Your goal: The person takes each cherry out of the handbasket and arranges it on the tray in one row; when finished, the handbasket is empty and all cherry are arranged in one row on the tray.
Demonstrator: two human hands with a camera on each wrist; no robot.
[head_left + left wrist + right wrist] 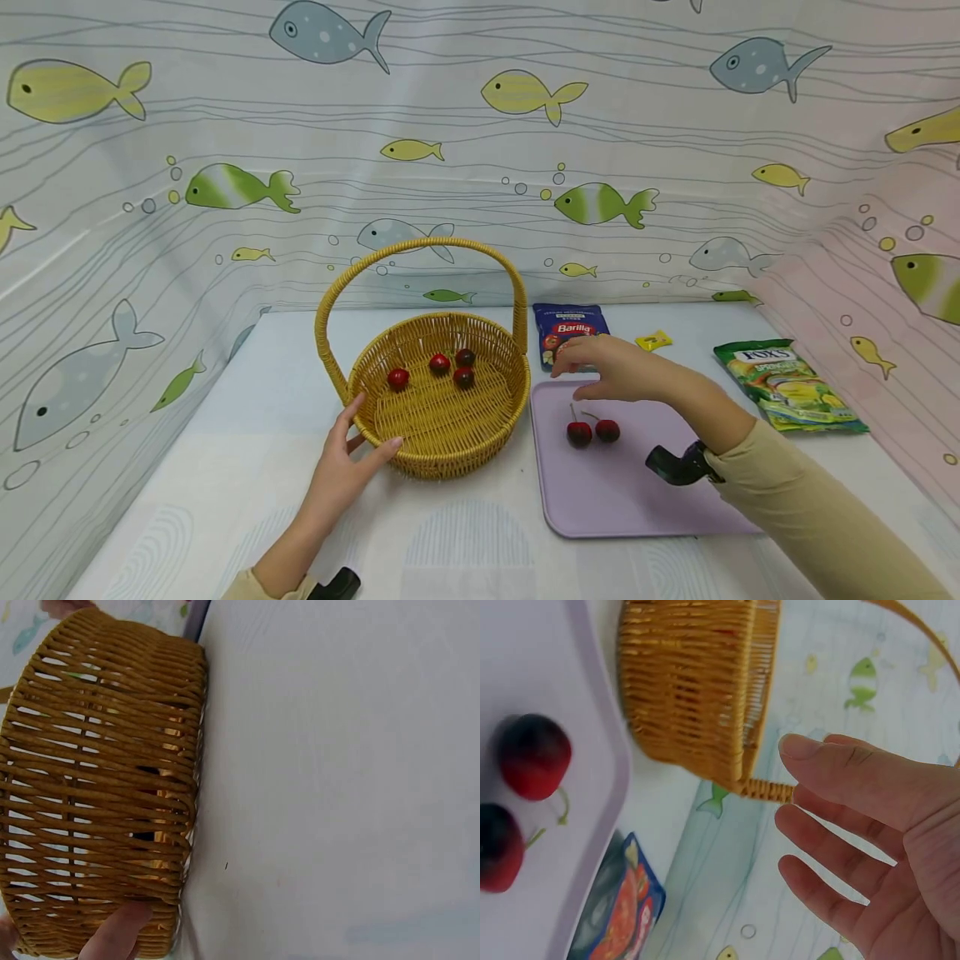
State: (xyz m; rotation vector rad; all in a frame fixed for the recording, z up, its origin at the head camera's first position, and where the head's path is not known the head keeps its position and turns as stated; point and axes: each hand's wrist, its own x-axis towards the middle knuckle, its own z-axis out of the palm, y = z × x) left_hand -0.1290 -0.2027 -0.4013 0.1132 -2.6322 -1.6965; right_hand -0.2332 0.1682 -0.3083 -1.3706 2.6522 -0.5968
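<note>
Right hand point(626, 369): empty, spread | two cherries point(579, 435): below it | left hand point(339, 473): spread against basket point(442, 429)

Open air is separating the right grip point(628, 368) from the two cherries point(579, 434) on the lilac tray point(600, 502), whose near half is offering room. Beside it, the wicker basket point(457, 463) is blocking a low pass leftward; its handle point(422, 242) is arching above, left to right. The left grip point(343, 467) is occupying the basket's near-left side.
</note>
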